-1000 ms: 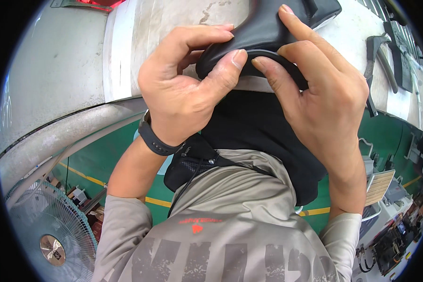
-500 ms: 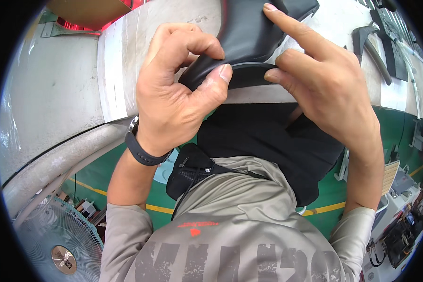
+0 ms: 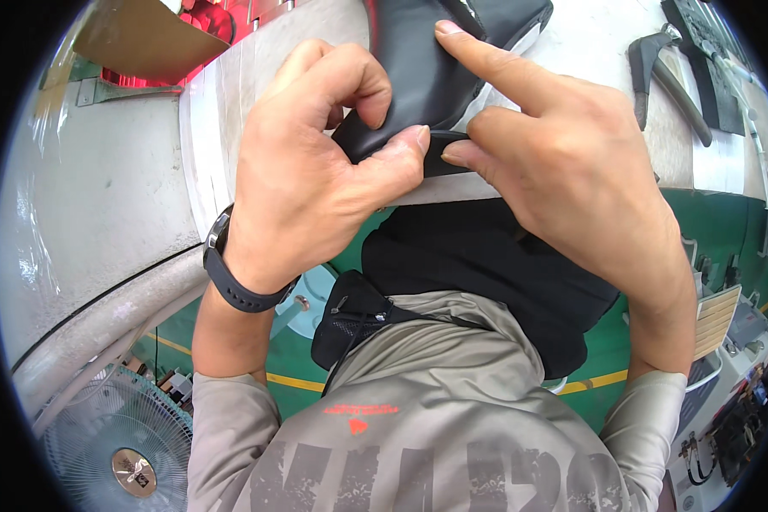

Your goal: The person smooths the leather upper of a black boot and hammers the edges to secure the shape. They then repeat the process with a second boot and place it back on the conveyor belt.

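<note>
A black leather piece, shaped like a shoe upper, lies at the near edge of the table in front of me. With thumb and curled fingers, my left hand pinches its near left edge. My right hand grips the near right part between thumb and bent fingers, while its index finger stretches out and rests on the leather. A dark curved edge shows between my two thumbs. The fingertips hide part of the pinched rim.
On the right of the pale table lies a hammer-like tool beside a dark flat block. Red material and a brown panel are at the far left. A metal pipe borders the table; a fan stands below it.
The leather piece has shifted a little left. My hands are closer together, the right having moved left, and less of the dark curved edge shows between them.
</note>
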### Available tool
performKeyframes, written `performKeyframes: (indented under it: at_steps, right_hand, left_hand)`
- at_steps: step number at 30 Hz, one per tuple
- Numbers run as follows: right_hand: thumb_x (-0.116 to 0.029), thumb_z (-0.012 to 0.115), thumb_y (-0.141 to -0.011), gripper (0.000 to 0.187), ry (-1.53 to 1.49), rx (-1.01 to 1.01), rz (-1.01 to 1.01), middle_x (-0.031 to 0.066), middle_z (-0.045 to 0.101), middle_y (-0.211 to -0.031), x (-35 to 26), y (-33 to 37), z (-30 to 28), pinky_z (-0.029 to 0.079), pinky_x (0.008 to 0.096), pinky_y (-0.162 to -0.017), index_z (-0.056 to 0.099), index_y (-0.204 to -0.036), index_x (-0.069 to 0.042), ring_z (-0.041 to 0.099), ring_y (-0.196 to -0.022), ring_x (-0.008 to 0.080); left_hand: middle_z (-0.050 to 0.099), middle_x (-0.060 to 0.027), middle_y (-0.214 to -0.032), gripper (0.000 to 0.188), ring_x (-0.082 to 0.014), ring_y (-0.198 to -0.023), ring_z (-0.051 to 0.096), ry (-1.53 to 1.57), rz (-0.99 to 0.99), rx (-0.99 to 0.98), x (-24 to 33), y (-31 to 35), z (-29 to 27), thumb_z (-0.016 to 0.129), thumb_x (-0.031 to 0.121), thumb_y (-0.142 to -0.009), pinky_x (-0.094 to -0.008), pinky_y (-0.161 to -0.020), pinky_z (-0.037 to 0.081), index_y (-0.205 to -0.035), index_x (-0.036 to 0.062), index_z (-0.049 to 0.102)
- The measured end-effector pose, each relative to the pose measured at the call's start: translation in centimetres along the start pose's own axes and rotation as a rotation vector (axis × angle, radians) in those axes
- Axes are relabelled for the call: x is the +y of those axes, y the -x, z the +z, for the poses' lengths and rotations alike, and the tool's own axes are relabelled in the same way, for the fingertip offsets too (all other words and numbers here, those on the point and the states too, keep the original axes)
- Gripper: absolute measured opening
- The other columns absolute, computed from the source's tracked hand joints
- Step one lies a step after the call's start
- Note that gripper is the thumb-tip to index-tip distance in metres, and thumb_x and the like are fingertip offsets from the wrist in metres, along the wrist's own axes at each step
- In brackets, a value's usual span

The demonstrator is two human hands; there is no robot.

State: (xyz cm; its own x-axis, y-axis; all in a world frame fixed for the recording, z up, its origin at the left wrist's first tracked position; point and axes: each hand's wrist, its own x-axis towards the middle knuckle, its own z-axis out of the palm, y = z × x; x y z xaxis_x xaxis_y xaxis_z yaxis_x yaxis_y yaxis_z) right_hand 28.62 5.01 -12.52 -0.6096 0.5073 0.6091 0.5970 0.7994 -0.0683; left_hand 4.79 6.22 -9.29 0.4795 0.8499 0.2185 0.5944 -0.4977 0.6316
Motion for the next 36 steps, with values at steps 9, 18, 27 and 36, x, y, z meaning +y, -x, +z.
performKeyframes:
  at_steps: [9, 18, 27, 36]
  right_hand:
    - [-0.02, 0.079, -0.071, 0.02, 0.083, -0.171, 0.302, 0.0143, 0.07, -0.129, -0.2, 0.3, -2.2, 0.056, 0.0407, -0.091, 0.069, -0.079, -0.005, 0.069, -0.093, 0.0251]
    - [-0.007, 0.083, -0.075, 0.026, 0.402, -0.169, 0.358, 0.0128, 0.072, -0.124, 0.9, -0.5, -7.9, 0.048, 0.0462, -0.106, 0.061, -0.088, -0.003, 0.067, -0.115, 0.0315]
    - [-0.001, 0.086, -0.082, 0.051, -0.456, 0.18, 0.63, 0.0067, 0.068, -0.092, -3.9, -1.6, -4.9, 0.053, 0.026, -0.076, 0.063, -0.127, 0.004, 0.066, -0.083, 0.012]
    - [-0.008, 0.073, -0.092, 0.025, -1.355, 0.12, 1.036, 0.0101, 0.071, -0.083, -8.2, -2.2, -5.8, 0.052, 0.0213, -0.061, 0.063, -0.108, 0.008, 0.065, -0.065, 0.0073]
  left_hand:
    - [0.055, -0.0051, -0.087, 0.028, -0.0153, -0.075, 0.047, -0.273, -0.015, -0.181, 1.4, -5.3, 0.6, 0.078, 0.011, -0.082, -0.0316, -0.063, 0.038, -0.078, 0.0023, 0.052]
    - [0.07, -0.0262, -0.097, 0.052, -0.0443, -0.093, 0.066, -0.247, 0.283, -0.427, -1.3, -17.6, 3.0, 0.079, 0.041, -0.082, -0.0464, -0.088, 0.053, -0.104, -0.0049, 0.069]
    - [0.066, -0.0081, -0.103, 0.037, -0.019, -0.096, 0.064, 0.242, 0.442, 0.008, -3.9, -8.3, -0.7, 0.075, 0.018, -0.085, -0.0312, -0.09, 0.051, -0.115, -0.0005, 0.066]
    - [0.066, -0.0153, -0.107, 0.042, -0.0263, -0.097, 0.064, 0.212, 0.547, 0.153, -4.5, -4.3, -1.3, 0.079, 0.022, -0.079, -0.0362, -0.087, 0.051, -0.111, -0.0004, 0.067]
